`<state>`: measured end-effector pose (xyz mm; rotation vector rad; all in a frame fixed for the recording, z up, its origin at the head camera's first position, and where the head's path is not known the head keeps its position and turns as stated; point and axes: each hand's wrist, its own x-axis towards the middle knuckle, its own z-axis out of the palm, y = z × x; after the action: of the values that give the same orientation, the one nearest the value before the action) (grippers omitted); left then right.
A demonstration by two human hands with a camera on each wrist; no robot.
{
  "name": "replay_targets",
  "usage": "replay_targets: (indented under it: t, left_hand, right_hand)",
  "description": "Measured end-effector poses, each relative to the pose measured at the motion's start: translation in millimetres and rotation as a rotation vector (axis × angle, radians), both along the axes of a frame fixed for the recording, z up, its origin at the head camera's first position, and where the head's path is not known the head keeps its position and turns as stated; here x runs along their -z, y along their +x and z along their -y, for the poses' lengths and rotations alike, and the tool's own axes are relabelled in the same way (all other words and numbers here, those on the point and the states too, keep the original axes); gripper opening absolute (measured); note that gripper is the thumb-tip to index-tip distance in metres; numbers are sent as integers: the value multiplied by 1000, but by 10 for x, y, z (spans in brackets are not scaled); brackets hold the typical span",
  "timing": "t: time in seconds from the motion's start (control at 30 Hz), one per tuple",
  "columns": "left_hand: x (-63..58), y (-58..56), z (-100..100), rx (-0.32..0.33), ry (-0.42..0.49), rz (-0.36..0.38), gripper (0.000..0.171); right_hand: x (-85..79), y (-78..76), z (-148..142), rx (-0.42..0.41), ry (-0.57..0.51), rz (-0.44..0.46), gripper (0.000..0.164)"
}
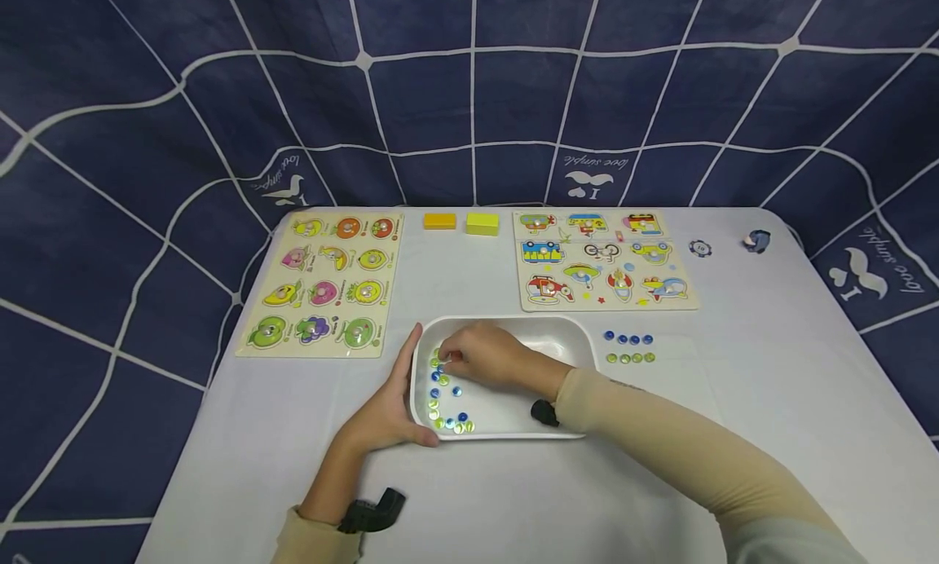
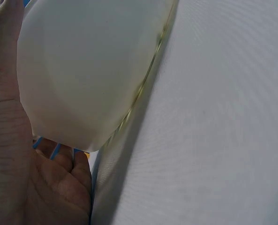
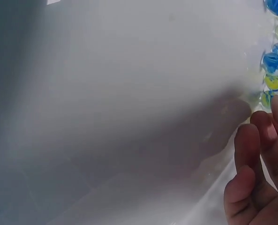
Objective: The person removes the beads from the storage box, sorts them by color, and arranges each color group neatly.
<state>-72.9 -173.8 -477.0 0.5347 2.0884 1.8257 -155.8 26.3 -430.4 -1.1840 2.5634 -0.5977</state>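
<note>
From my head, I look down at a white tray [image 1: 502, 398] on a white table [image 1: 513, 503]. My left hand [image 1: 385, 409] is spread wide, with its fingers straight along the tray's left side and its thumb by the near edge. It holds the tray steady. My right hand [image 1: 491, 356] reaches inside, fingers bent and close together, over the glass marbles [image 1: 456, 391]. They are blue and yellow-green, mostly bunched along the left wall and near corner. On the table, just right of the tray, sit four blue marbles [image 1: 634, 340] in a row and four yellow-green marbles [image 1: 637, 359] in a row below. So I think the sorting is part done: eight are lined up, and more than ten are left in the tray. A fruit puzzle [image 1: 391, 258] and a vehicle puzzle [image 1: 631, 305] lie farther back.

From my left wrist, I see my palm and fingers against the tray's outside. No marbles show here.

From my right wrist, I see marbles in a line, with blue and yellow swirls. One fingertip is right at the last one. I can't tell if I have hold of any.
</note>
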Motion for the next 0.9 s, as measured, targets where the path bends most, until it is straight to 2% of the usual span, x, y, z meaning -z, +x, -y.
replay_targets:
  t: [0.27, 0.47, 0.73, 0.9]
  left_hand:
    - [-8, 3, -2, -2, -6, 1, 140]
    - [-1, 0, -2, -13, -31, -9, 141]
    - [4, -7, -5, -12, -19, -10, 141]
    - [-11, -3, -8, -8, -9, -7, 141]
  right_hand:
    - [-27, 9, 44, -11, 2, -15, 10]
    - [0, 4, 75, -10, 18, -10, 10]
    - [25, 1, 131, -52, 3, -17, 11]
    - [-63, -4, 85, -28, -32, -9, 8]
